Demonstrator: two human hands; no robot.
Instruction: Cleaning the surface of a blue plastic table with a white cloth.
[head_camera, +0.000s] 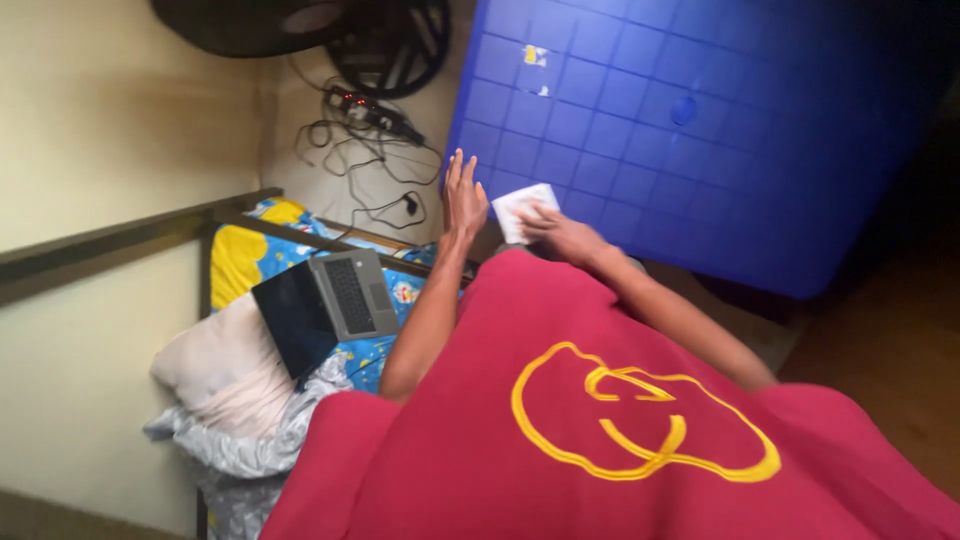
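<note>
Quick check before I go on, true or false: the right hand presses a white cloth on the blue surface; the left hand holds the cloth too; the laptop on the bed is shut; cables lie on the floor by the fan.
1. The right hand presses a white cloth on the blue gridded surface. True.
2. The left hand holds the cloth too. False: it is open, fingers spread, at the surface's edge, beside the cloth.
3. The laptop on the bed is shut. False: it lies open.
4. Cables lie on the floor by the fan. True.

My right hand (553, 232) presses a white cloth (522, 209) on the blue table (700, 120); my left hand (464, 198) rests open at its edge.
</note>
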